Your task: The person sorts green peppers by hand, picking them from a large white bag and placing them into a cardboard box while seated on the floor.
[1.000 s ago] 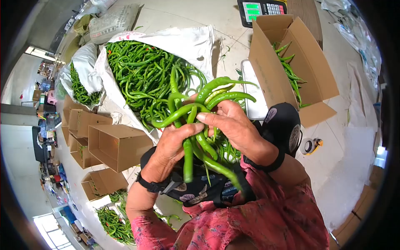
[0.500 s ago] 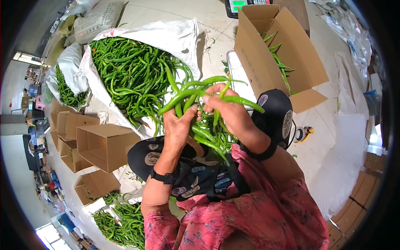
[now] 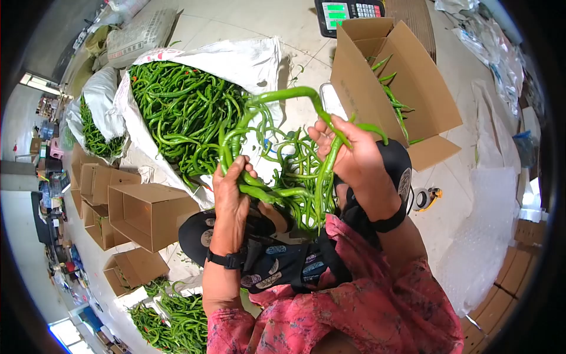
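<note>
My left hand [image 3: 232,189] is closed around several long green chili peppers [image 3: 259,193], which stick out above and to the right of the fist. On the right, my right hand [image 3: 355,154] grips other chili peppers [image 3: 328,168]; one long bent pepper [image 3: 289,92] arches from there toward the left. Between and below the hands lies a loose heap of peppers [image 3: 298,162] on something white. Just beyond my left hand, a white woven sack [image 3: 250,62] spreads open, filled with green peppers [image 3: 183,112].
An open cardboard box [image 3: 427,88] holding some peppers stands at the right, near a digital scale [image 3: 351,10]. Several cardboard boxes [image 3: 147,206] sit at the left. A tape roll [image 3: 421,199] lies on the floor, beside bubble wrap [image 3: 480,236]. More peppers [image 3: 171,318] are at lower left.
My hands have moved apart, the left one down and left, the right one to the right. The peppers that were bunched between them are now split between the two hands.
</note>
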The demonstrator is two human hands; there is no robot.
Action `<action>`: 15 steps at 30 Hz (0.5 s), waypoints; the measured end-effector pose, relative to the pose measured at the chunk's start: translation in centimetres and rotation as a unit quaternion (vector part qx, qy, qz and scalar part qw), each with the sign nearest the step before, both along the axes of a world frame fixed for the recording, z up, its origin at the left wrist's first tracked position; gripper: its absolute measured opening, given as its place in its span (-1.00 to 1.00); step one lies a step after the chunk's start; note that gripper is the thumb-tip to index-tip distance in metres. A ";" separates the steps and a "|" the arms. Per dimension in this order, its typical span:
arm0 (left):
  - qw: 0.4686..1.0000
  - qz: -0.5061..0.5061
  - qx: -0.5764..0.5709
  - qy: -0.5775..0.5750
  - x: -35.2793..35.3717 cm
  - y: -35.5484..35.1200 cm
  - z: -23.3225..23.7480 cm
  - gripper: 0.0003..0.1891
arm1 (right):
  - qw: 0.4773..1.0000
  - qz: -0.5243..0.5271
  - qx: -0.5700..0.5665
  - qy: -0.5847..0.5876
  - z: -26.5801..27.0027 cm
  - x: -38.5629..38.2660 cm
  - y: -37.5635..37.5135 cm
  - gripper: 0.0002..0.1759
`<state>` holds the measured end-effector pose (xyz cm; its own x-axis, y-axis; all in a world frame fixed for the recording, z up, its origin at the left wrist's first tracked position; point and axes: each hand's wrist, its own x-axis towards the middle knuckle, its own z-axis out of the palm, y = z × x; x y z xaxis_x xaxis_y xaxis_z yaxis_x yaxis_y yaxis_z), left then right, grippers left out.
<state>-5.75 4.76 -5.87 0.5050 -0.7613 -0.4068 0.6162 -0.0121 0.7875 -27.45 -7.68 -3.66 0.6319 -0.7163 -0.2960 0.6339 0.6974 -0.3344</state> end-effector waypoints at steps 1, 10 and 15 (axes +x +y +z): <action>0.999 0.009 -0.029 0.016 0.1 0.0 0.4 -0.77 | 0.998 0.029 0.010 -0.048 -0.2 0.0 0.1 -0.68; 0.976 -0.152 -0.114 -0.107 -0.9 -1.0 4.4 -0.33 | 0.960 0.239 -0.049 0.139 -2.0 0.9 4.0 -0.76; 0.951 -0.241 -0.036 -0.189 -1.1 -0.4 3.7 -0.50 | 0.938 0.295 -0.086 0.162 -1.8 1.3 5.2 -0.73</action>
<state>-6.82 4.35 -2.17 0.1896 -0.9605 -0.2039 0.2257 -0.1594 0.9611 -26.14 -2.51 -5.49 0.8305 -0.3251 -0.4524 0.0004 0.8124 -0.5831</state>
